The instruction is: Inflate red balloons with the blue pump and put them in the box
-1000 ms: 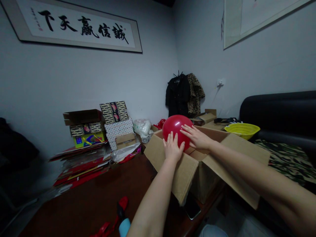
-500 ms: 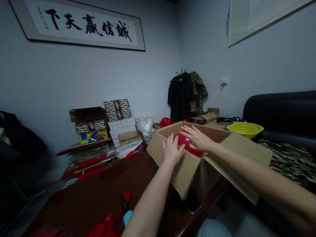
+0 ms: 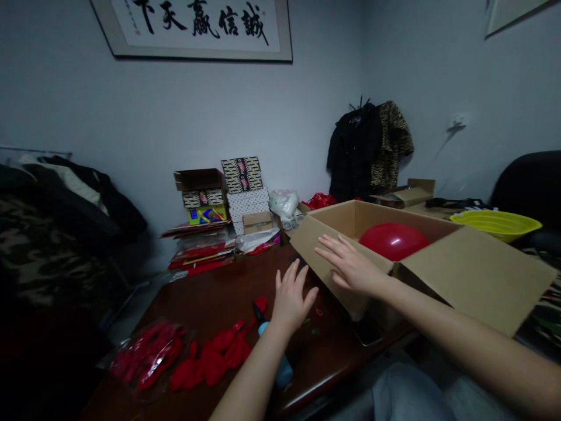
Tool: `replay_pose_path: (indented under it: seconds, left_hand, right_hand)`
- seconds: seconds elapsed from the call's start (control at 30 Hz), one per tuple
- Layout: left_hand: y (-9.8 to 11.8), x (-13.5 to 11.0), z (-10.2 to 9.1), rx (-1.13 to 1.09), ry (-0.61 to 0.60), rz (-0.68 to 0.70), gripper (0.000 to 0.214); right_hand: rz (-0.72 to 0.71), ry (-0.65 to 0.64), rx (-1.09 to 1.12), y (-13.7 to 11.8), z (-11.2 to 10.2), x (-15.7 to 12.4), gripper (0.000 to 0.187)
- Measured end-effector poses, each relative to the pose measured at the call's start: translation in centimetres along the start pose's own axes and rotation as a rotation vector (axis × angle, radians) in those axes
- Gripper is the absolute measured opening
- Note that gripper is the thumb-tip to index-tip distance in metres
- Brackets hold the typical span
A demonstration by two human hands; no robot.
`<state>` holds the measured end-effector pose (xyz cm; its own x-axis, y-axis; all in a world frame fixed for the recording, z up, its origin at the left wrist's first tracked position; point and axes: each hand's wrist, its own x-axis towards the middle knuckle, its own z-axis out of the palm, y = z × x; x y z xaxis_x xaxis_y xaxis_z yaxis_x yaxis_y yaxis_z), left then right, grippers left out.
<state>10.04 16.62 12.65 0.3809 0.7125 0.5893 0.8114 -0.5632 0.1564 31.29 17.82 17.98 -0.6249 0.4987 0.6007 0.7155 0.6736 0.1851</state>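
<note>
My left hand (image 3: 292,295) hovers over the dark wooden table (image 3: 219,295) with its fingers spread and nothing in it. My right hand (image 3: 350,266) is also open, in front of a flap of the cardboard box (image 3: 477,275); whether it touches the flap I cannot tell. A blown-up red balloon (image 3: 394,241) lies inside the box, its lower part hidden by the walls. Under my left forearm, a blue hand pump (image 3: 283,371) with a black nozzle is partly covered. Limp red balloons (image 3: 219,354) are heaped left of it, beside a clear bag of red balloons (image 3: 151,354).
Against the wall stand stacked patterned boxes (image 3: 243,175) and flat red packs (image 3: 204,254). A yellow basket (image 3: 495,222) is at the right behind the box. A phone (image 3: 367,333) lies by the table's front edge, partly under the box flap.
Both hands have come away from the red balloon, which now rests in the box. My left hand has moved down over the table. The view has turned left.
</note>
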Motion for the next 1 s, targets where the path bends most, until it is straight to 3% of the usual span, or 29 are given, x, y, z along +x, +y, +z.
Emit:
replay_pose_path:
  seconds: [0.27, 0.67, 0.83, 1.0]
  left_hand:
    - [-6.1, -10.2, -2.1, 0.04, -0.09, -0.204, 0.05]
    - [-12.5, -20.0, -3.8, 0.074, -0.069, -0.437, 0.047]
    - [-14.9, -22.8, -2.8, 0.044, -0.087, -0.524, 0.044]
    - [-16.1, -22.0, 0.0, -0.062, -0.168, -0.473, 0.057]
  right_hand:
    - [-0.069, -0.085, 0.174, -7.9, 6.2, 2.4, 0.068]
    - [-0.087, -0.264, 0.383, -16.9, 13.9, 3.4, 0.069]
    - [0.014, -0.37, 0.377, -19.0, 17.6, 2.7, 0.068]
    - [0.129, -0.432, 0.323, -19.9, 20.5, 1.7, 0.062]
